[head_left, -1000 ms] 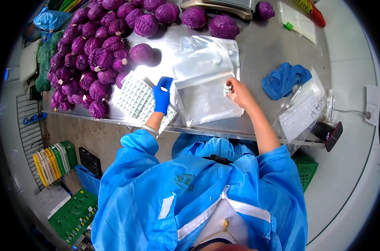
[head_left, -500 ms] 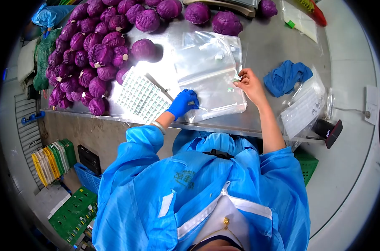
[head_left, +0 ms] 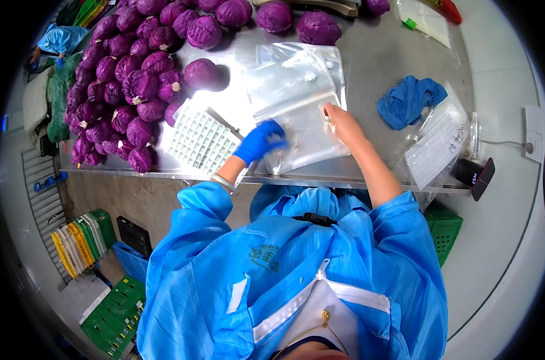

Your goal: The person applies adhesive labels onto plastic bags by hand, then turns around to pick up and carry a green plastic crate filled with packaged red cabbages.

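Note:
My left hand [head_left: 261, 141], in a blue glove, is over the lower left part of a stack of clear plastic bags [head_left: 296, 126]; its fingertips are smeared by motion. My bare right hand [head_left: 345, 127] is at the right side of the bags, fingers curled in and closed at a small white and green label [head_left: 327, 120]. The fingers partly cover the label. Left of my left hand lie sheets of small labels [head_left: 200, 139] in rows, their near corner partly behind the glove. Another small label [head_left: 310, 77] is higher on the bags.
Purple cabbages [head_left: 137, 84] are heaped at the left and along the back of the metal table. To the right lie a crumpled blue cloth [head_left: 409, 101], a plastic packet with handwriting [head_left: 437, 147] and a black device [head_left: 473, 175]. Crates [head_left: 113, 312] stand below at left.
My right hand has moved slightly left and its fingers have turned inward over the bags. The left hand has lifted and shifted slightly up-left. The view has tilted a little.

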The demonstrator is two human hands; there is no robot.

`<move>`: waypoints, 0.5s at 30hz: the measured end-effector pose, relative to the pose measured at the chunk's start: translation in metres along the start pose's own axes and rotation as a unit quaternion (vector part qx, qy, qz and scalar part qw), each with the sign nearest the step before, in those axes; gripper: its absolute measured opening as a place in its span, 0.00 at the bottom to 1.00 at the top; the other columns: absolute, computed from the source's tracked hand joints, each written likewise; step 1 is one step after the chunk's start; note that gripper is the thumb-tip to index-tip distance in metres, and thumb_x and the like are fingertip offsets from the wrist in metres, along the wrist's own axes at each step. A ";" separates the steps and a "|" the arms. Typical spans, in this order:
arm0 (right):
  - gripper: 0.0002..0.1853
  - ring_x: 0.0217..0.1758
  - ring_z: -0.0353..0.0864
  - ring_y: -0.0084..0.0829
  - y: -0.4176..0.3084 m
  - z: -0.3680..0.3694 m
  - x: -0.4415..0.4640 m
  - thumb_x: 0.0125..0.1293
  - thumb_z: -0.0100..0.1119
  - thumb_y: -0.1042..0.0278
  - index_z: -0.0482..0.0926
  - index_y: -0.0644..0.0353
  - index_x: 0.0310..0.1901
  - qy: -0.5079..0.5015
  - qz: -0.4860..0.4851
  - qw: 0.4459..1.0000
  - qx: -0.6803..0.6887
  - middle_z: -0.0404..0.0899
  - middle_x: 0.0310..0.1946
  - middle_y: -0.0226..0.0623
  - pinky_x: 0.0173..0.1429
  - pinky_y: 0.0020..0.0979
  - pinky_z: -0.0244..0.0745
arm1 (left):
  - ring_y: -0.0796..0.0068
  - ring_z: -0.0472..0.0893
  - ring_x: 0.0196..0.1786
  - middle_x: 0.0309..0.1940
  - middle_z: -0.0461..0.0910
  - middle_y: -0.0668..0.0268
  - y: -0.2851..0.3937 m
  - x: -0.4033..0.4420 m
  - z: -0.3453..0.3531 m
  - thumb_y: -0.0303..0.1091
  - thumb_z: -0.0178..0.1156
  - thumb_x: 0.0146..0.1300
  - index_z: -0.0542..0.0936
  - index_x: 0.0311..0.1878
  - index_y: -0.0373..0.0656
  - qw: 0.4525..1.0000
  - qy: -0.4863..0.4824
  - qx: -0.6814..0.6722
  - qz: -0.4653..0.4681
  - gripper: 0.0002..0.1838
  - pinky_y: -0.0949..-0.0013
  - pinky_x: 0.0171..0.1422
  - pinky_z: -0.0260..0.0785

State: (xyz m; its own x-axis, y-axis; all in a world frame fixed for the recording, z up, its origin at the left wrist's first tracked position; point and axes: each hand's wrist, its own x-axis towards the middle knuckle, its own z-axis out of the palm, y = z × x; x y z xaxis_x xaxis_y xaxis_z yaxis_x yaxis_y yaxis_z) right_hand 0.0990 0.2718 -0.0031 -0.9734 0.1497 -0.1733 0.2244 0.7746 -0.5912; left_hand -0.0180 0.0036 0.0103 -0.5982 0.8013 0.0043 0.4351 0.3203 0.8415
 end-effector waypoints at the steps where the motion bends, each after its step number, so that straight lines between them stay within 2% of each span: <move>1: 0.13 0.40 0.79 0.56 0.007 0.005 0.003 0.63 0.56 0.80 0.68 0.62 0.48 0.017 0.014 1.000 -0.009 0.79 0.37 0.52 0.46 0.46 0.74 | 0.61 0.82 0.40 0.33 0.83 0.61 -0.007 -0.005 0.011 0.30 0.67 0.58 0.84 0.41 0.45 0.978 -0.123 0.118 0.116 0.07 0.64 0.48 0.73; 4: 0.11 0.40 0.81 0.54 0.016 0.002 0.009 0.64 0.54 0.79 0.68 0.64 0.47 0.039 0.051 0.998 -0.022 0.80 0.36 0.53 0.43 0.48 0.74 | 0.54 0.79 0.40 0.37 0.82 0.56 -0.023 -0.012 0.020 0.33 0.70 0.55 0.85 0.42 0.45 0.992 -0.122 0.022 -0.006 0.11 0.64 0.51 0.73; 6: 0.10 0.39 0.81 0.53 0.009 -0.023 0.005 0.65 0.54 0.78 0.68 0.64 0.46 0.015 0.070 0.997 -0.009 0.80 0.35 0.54 0.41 0.46 0.75 | 0.58 0.81 0.42 0.37 0.83 0.59 -0.027 -0.009 0.019 0.32 0.68 0.58 0.85 0.40 0.44 0.988 -0.145 0.031 -0.044 0.08 0.63 0.51 0.73; 7: 0.10 0.39 0.81 0.53 -0.001 -0.035 0.003 0.65 0.54 0.78 0.68 0.64 0.46 0.024 0.092 0.987 0.126 0.80 0.34 0.54 0.40 0.45 0.75 | 0.59 0.81 0.42 0.37 0.83 0.60 -0.027 -0.008 0.019 0.31 0.67 0.59 0.86 0.40 0.44 0.985 -0.154 0.035 -0.065 0.06 0.63 0.51 0.73; 9: 0.10 0.38 0.81 0.54 -0.018 -0.053 -0.002 0.65 0.55 0.77 0.67 0.63 0.47 0.042 0.138 0.911 0.386 0.80 0.33 0.55 0.40 0.45 0.74 | 0.67 0.82 0.42 0.38 0.84 0.62 -0.048 -0.007 0.017 0.31 0.63 0.63 0.86 0.40 0.43 0.980 -0.115 -0.129 -0.102 0.06 0.66 0.52 0.72; 10: 0.11 0.38 0.81 0.54 -0.023 -0.061 -0.005 0.65 0.55 0.76 0.67 0.63 0.47 0.019 0.142 0.910 0.388 0.80 0.33 0.55 0.39 0.45 0.74 | 0.75 0.80 0.43 0.39 0.84 0.65 -0.032 0.000 0.004 0.31 0.58 0.67 0.85 0.42 0.40 0.966 -0.005 -0.166 -0.197 0.08 0.69 0.53 0.71; 11: 0.11 0.38 0.81 0.54 -0.027 -0.067 -0.008 0.65 0.56 0.75 0.67 0.62 0.48 -0.002 0.147 0.909 0.391 0.80 0.32 0.55 0.39 0.46 0.74 | 0.77 0.79 0.42 0.40 0.84 0.65 -0.015 0.011 -0.018 0.32 0.55 0.69 0.84 0.44 0.38 0.921 0.099 -0.258 -0.275 0.10 0.68 0.53 0.71; 12: 0.12 0.37 0.82 0.54 -0.028 -0.069 -0.010 0.66 0.56 0.75 0.67 0.61 0.48 -0.022 0.152 0.906 0.394 0.80 0.32 0.54 0.39 0.46 0.74 | 0.76 0.78 0.40 0.38 0.84 0.64 0.004 0.024 -0.037 0.30 0.54 0.69 0.83 0.45 0.37 0.901 0.226 -0.219 -0.299 0.10 0.69 0.52 0.71; 13: 0.12 0.37 0.82 0.53 -0.022 -0.060 -0.010 0.66 0.56 0.73 0.67 0.61 0.49 -0.031 0.116 0.945 0.304 0.81 0.32 0.54 0.39 0.47 0.74 | 0.77 0.78 0.39 0.35 0.83 0.63 -0.010 0.030 -0.043 0.29 0.54 0.69 0.82 0.44 0.37 0.893 0.341 -0.172 -0.239 0.09 0.70 0.50 0.71; 15: 0.13 0.35 0.82 0.52 -0.004 -0.027 -0.004 0.66 0.55 0.71 0.67 0.60 0.50 -0.050 0.037 0.991 0.114 0.81 0.31 0.53 0.38 0.48 0.73 | 0.78 0.78 0.39 0.34 0.82 0.65 -0.011 0.017 -0.028 0.27 0.55 0.68 0.81 0.42 0.37 0.923 0.314 -0.118 -0.188 0.07 0.70 0.48 0.70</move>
State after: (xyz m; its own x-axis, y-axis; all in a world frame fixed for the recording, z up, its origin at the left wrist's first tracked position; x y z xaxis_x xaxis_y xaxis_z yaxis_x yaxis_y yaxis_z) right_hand 0.1008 0.2848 0.0213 -0.9468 0.1302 -0.2944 0.3113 0.6026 -0.7348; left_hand -0.0513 -0.0005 0.0165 -0.9814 0.1816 -0.0619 0.0032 0.3382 0.9411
